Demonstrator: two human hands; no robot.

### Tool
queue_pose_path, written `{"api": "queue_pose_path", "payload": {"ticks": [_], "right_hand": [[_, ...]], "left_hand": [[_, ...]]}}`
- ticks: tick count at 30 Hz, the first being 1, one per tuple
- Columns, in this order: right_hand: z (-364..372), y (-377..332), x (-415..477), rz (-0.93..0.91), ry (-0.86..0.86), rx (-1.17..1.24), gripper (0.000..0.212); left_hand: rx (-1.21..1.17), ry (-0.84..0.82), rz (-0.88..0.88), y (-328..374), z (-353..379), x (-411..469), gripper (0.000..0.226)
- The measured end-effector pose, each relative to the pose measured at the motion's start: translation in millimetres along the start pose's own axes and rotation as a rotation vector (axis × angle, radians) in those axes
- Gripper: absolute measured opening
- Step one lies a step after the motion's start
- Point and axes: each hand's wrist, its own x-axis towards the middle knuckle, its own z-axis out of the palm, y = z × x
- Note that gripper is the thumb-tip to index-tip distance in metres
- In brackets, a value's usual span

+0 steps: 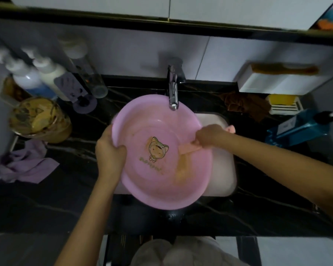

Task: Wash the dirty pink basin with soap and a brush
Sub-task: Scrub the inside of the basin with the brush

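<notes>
Pale clothing (181, 252) at the person's waist is closest, with both forearms reaching over the dark surface (65, 198). The pink basin (154, 189) sits over the sink (225, 169), under the tap (173, 96). It looks like light, thin plastic (likely slippery once soapy), so the rim is the place to hold. The left hand (109, 152) does that, fingers (120, 148) curled over the edge. The right hand (210, 136) is wrapped around a pink brush (188, 148), which touches the brown-smeared inside.
</notes>
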Motion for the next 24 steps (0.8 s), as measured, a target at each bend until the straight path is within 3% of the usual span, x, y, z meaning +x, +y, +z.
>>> {"api": "queue_pose_path", "payload": {"ticks": [2, 4, 7, 9, 12, 13, 17, 19, 24], "right_hand": [[-27, 13, 22, -0.014, 0.210, -0.138, 0.034], [-46, 18, 36, -0.141, 0.429, -0.288, 0.050], [-54, 21, 43, -0.251, 0.599, -0.420, 0.061], [-44, 27, 43, -0.274, 0.537, -0.371, 0.059], [-23, 33, 39, -0.302, 0.243, -0.294, 0.048], [-22, 33, 38, -0.297, 0.219, -0.288, 0.047], [-40, 21, 44, -0.215, 0.526, -0.362, 0.055], [-41, 19, 44, -0.180, 0.598, -0.322, 0.051], [-25, 14, 38, -0.144, 0.300, -0.342, 0.054]], "left_hand": [[0.011, -0.014, 0.004, -2, -1, 3, 0.058], [0.023, -0.019, 0.005, -1, -1, 5, 0.058], [0.034, -0.021, 0.007, 3, -1, 8, 0.056], [0.039, -0.031, 0.014, 3, -4, 11, 0.055], [-0.007, -0.048, 0.005, -1, -6, 14, 0.053], [-0.017, -0.051, 0.002, -2, -6, 14, 0.052], [-0.047, -0.061, 0.018, -5, -4, 13, 0.049], [-0.043, -0.066, 0.025, -6, -5, 14, 0.050], [-0.079, -0.077, -0.007, -15, -6, 17, 0.051]]}}
